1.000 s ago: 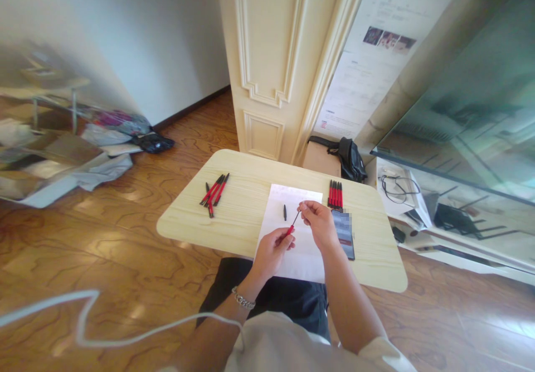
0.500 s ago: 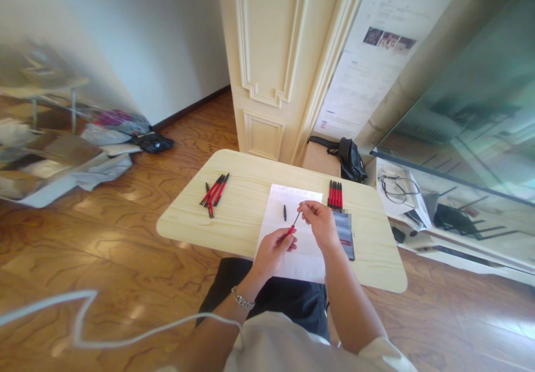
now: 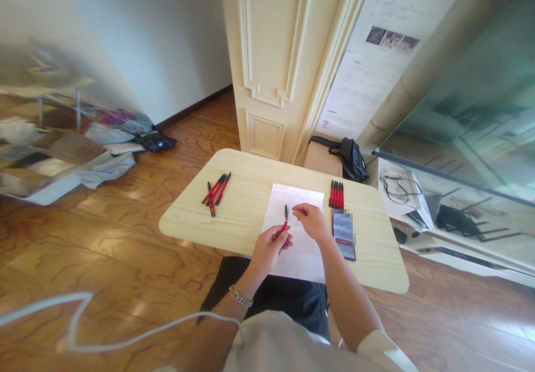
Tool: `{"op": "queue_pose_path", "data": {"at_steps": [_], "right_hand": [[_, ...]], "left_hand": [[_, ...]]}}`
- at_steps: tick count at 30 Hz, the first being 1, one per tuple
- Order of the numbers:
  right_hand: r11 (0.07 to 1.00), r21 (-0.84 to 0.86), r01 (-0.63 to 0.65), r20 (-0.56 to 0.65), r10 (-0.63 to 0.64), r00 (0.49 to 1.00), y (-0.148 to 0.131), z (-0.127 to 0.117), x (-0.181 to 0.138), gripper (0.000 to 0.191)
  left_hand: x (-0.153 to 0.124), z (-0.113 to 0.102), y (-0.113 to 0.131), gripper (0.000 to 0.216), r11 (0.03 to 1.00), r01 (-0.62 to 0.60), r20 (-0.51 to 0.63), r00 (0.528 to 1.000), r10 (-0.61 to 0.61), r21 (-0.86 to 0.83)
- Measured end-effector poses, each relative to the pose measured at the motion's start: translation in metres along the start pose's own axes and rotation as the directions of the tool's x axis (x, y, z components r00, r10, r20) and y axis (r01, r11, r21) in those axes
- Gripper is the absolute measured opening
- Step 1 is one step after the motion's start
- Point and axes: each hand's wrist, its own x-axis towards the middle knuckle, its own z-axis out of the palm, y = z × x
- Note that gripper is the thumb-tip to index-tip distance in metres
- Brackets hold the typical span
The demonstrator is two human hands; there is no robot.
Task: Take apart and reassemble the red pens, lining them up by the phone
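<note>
My left hand is closed around the red barrel of a pen, held tilted over a white sheet of paper. A thin refill seems to stick out of the barrel's upper end. Just beyond it lies a small black pen tip section on the paper, overlapping the refill in view. To the right, my right hand has thumb and forefinger pinched together beside the refill's end. Whatever is between those fingertips is too small to make out.
Several red and black pens lie in a loose pile at the table's left. More pens stand in a neat row at the right, above a phone. The wooden table has rounded corners. A white cable crosses low at left.
My right hand has moved slightly left and its fingertips have come away from the refill's end. My left hand has tipped the pen more upright, nearer the black tip section.
</note>
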Motion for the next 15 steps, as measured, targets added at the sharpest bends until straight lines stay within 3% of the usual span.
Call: {"op": "queue_pose_path", "data": {"at_steps": [4,8,11,13,15], "right_hand": [[0.896,-0.425,-0.126,-0.086,0.099,0.991,0.001,0.019,0.018,0.020],[0.797,-0.571,-0.199,-0.113,0.164,0.980,-0.001,0.033,0.027,0.023],[0.896,-0.413,-0.161,-0.093,0.134,0.987,0.003,0.029,0.029,0.019],[0.982,-0.140,-0.126,-0.084,0.115,0.990,0.005,0.021,0.028,0.021],[0.974,0.202,-0.104,-0.086,0.123,0.989,0.001,0.011,0.025,0.028]], "left_hand": [[0.001,-0.002,-0.001,0.042,1.000,0.010,-0.012,1.000,-0.010,-0.002],[0.001,-0.003,-0.001,0.042,1.000,-0.002,-0.021,1.000,0.002,-0.004],[0.001,-0.004,0.000,0.043,1.000,0.008,-0.033,0.999,-0.008,0.005],[0.001,-0.005,0.001,0.043,1.000,0.009,-0.039,0.999,-0.008,0.013],[0.001,-0.003,0.001,0.042,1.000,0.001,-0.034,0.999,0.000,0.019]]}}
